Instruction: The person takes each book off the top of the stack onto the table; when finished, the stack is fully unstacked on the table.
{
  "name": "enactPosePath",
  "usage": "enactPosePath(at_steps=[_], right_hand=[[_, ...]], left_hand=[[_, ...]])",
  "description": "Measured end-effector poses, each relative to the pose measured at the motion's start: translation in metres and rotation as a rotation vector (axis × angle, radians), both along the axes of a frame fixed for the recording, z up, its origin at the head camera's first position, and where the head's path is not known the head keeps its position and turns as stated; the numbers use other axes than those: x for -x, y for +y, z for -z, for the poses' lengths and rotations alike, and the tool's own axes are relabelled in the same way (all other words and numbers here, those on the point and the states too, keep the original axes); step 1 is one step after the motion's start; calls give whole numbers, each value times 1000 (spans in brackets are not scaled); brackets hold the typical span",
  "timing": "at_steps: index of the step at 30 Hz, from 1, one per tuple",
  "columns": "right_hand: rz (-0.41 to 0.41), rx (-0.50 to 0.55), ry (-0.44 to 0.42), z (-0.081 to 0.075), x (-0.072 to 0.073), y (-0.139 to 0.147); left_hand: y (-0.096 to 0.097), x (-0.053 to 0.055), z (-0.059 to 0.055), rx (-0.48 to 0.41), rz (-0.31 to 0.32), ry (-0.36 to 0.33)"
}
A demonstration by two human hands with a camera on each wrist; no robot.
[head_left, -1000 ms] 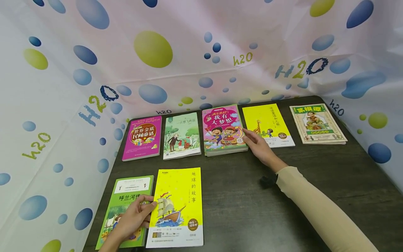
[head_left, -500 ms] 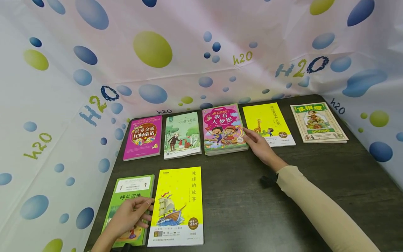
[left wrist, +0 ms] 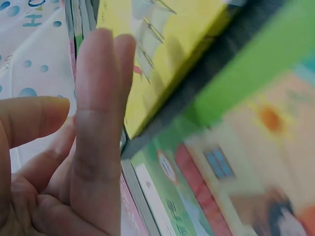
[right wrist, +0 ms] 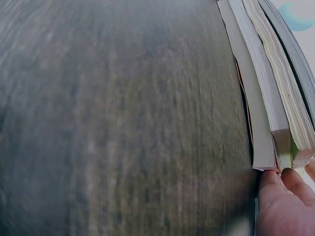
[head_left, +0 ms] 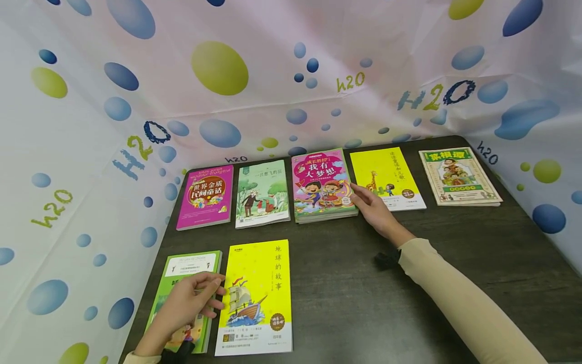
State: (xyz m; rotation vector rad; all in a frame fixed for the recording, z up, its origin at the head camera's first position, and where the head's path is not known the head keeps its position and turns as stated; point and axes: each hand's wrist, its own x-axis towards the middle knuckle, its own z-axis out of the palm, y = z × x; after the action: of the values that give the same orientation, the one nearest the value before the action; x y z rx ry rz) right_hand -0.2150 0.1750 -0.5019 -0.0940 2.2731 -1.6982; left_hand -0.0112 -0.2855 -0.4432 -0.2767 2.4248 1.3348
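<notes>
In the head view my left hand [head_left: 188, 303] hovers over the green book [head_left: 163, 288], fingers loosely bent beside the left edge of a yellow book with a sailing ship [head_left: 256, 298]. The left wrist view shows thumb and fingers apart with nothing between them. My right hand [head_left: 375, 210] rests its fingertips against the right edge of a pink book with two cartoon children [head_left: 320, 182]. Seen from the right wrist, the fingertips [right wrist: 270, 178] touch the end of the page edges [right wrist: 256, 88]. Part of the green book's cover is hidden behind my left hand.
Along the back row lie a magenta book [head_left: 205, 197], a pale green book [head_left: 262, 194], a yellow giraffe book [head_left: 386, 177] and a cream book with a green title [head_left: 459, 177]. All are on a dark table [head_left: 364, 303] against a patterned backdrop [head_left: 282, 40].
My left hand has drawn back a little from the yellow ship book's edge and lifted over the green book. The right hand stays at the pink book.
</notes>
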Motion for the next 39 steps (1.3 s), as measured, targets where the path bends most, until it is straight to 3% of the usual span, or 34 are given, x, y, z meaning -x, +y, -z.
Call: enactPosePath(at_steps=[6, 17, 23, 26, 31, 39], right_hand=[[5, -4, 4, -1, 0, 1], [16, 1, 1, -1, -2, 6], [19, 8, 1, 1, -2, 7], [20, 4, 9, 1, -2, 5], [21, -2, 20, 2, -2, 2], [21, 16, 25, 1, -3, -2]], left_hand=[[16, 29, 1, -53, 15, 64], [71, 111, -4, -164, 113, 134], [100, 151, -15, -202, 119, 132], [109, 168, -15, -230, 115, 125], [120, 186, -12, -273, 81, 103], [129, 202, -9, -242, 60, 104]])
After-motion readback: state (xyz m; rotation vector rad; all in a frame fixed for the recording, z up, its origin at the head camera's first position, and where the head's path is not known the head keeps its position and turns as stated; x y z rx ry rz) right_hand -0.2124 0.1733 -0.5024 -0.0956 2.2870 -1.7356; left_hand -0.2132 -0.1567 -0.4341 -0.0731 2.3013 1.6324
